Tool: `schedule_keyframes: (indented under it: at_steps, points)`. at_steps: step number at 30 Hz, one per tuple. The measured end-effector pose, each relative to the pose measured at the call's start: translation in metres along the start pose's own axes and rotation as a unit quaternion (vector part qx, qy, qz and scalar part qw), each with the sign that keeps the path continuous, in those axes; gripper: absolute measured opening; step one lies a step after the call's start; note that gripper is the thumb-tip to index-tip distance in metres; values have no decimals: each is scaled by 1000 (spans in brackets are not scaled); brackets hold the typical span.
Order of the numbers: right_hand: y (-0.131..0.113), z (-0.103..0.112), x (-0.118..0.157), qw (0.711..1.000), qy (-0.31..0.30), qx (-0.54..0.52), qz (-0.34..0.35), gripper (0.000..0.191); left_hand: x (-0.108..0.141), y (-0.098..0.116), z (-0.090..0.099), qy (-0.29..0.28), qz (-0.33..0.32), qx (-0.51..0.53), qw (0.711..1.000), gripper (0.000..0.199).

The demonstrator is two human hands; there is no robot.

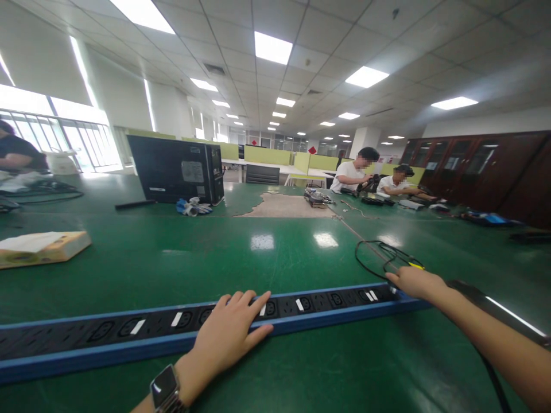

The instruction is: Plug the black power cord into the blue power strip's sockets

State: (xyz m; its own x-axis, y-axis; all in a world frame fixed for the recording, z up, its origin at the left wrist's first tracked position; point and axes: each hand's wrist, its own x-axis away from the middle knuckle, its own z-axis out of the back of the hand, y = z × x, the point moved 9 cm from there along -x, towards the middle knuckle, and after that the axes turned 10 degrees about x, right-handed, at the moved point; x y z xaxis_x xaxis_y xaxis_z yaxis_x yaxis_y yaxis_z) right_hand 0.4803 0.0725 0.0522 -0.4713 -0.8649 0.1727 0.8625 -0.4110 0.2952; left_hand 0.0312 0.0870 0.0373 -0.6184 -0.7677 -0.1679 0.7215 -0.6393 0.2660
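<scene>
a glossy green tabletop point(193, 252) with one bare beige patch point(284, 206) fills a bright office. one power strip point(286, 308) lies across its near side. the left hand point(232, 324) rests on it, fingers loosely spread, thumb wide; the right hand point(415, 281) is at its right end beside one black cable point(356, 256), grip impossible to tell. farther off: one pc point(172, 172), one tissue pack point(64, 246), three people point(346, 175).

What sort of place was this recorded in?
Probably an office area used for hardware work: yellow-green cubicle partitions stand in the background, while a black computer case and a long power strip sit on the green worktop.
</scene>
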Motion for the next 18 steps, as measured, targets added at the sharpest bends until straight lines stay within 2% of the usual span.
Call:
schedule_keyframes:
  at_steps: [7,15,18]
  points:
    - [-16,-2,-2,999,13,27,16,53,0,1,0,-3,5,-2,1000,59]
    - [-17,-9,-4,998,18,22,47,53,1,0,0,-4,4,4,1000,59]
    - [-15,-11,-1,997,62,9,38,52,1,0,1,-3,2,6,1000,59]
